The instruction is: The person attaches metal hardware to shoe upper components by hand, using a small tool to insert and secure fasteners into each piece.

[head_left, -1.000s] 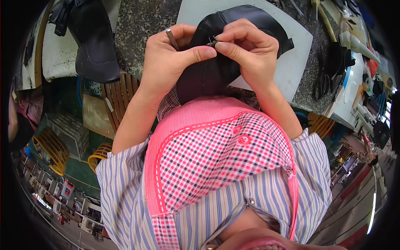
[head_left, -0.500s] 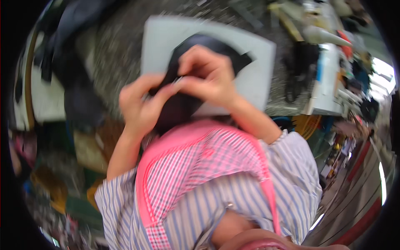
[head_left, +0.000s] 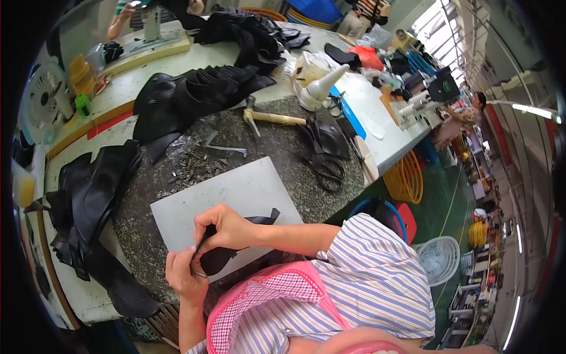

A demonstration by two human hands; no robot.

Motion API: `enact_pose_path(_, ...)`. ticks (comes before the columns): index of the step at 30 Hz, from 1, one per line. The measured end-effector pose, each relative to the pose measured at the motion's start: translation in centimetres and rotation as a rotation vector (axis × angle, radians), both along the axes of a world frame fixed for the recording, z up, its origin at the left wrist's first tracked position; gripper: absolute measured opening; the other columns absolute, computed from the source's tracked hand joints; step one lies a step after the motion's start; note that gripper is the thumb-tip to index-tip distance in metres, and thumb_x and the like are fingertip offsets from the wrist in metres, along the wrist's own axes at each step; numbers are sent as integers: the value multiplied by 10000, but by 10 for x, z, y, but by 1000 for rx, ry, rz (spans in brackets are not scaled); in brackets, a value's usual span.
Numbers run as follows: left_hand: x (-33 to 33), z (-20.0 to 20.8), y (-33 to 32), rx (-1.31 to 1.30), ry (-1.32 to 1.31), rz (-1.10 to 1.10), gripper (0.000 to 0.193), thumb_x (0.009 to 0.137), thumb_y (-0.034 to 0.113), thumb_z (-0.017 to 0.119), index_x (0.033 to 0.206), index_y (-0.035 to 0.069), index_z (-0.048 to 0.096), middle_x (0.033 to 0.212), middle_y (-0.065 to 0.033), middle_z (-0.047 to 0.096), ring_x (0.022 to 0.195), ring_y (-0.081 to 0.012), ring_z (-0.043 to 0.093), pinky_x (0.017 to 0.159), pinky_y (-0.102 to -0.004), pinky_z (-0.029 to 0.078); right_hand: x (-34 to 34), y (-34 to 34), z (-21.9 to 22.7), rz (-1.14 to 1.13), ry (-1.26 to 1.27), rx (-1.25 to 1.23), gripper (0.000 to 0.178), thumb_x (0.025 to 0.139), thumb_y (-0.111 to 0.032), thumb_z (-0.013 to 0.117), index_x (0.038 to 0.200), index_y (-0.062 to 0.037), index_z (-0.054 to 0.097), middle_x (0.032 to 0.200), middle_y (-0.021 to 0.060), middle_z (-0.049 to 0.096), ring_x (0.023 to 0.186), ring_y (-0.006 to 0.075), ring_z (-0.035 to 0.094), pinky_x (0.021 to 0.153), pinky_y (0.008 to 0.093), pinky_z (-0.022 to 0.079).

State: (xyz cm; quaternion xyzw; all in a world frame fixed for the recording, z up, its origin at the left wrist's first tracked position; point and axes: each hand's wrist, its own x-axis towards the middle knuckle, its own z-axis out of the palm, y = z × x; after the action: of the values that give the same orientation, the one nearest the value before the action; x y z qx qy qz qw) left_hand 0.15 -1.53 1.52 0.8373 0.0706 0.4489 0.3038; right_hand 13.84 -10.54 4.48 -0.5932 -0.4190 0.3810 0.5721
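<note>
Both hands are at the near edge of a white board [head_left: 247, 187] lying on a dark speckled slab [head_left: 141, 206]. My left hand [head_left: 186, 277] is closed, pinching the edge of a black leather piece [head_left: 217, 259]. A thin, shiny bit shows by its fingers; I cannot make out what it is. My right hand [head_left: 227, 229] grips the same piece a little above, its fingertips bent in close to the left hand's. Part of the leather is hidden behind the hands, and a narrow end of it sticks out past my right wrist.
Stacked black leather pieces [head_left: 194, 97] lie beyond the slab, and more pieces [head_left: 97, 200] lie on the left. A hammer [head_left: 274, 118], black scissors [head_left: 323, 162] and a white cone-tipped bottle [head_left: 321, 88] are to the right. Another person's hand [head_left: 121, 20] is at the far left.
My view has swung, so the table's far side now shows sharply. Both hands have shifted left and lower in the picture, still holding the leather piece together.
</note>
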Motion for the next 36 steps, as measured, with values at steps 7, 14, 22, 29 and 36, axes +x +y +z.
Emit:
enact_pose_path(7,0,-6,-2,101,-56,26,200,736,-69,586,897,25,511,695,-113,549,549,-253,494,487,-313,385,-2,2,-5,-1,141,88,140,581,46,672,631,-2,551,671,50,606,660,100,563,601,240,438)
enact_pose_path(14,-4,-14,0,12,-139,-93,140,797,-28,547,901,34,475,756,-128,589,604,-243,530,526,-309,405,-8,-6,0,65,-2,250,149,574,93,631,635,-7,538,708,62,608,679,149,580,603,267,453)
enact_pose_path(22,-8,-28,-1,-679,-106,-313,181,749,-85,553,825,47,457,711,-73,564,618,-122,495,573,-228,402,-6,-8,1,18,-237,314,167,544,67,644,623,-11,518,683,70,598,667,223,585,594,300,454)
enact_pose_path(29,-10,-10,1,-973,-47,-313,256,664,-28,683,755,50,457,735,-37,565,688,-94,529,642,-219,428,5,-1,13,283,-228,241,176,570,3,686,640,-6,525,682,93,585,665,254,583,582,324,449)
enact_pose_path(36,-4,-7,11,-1070,110,-367,216,701,-31,659,766,57,473,725,-11,568,680,-58,513,609,-186,409,16,11,3,318,-230,210,196,646,7,631,714,-26,451,762,76,546,737,189,521,696,292,410)
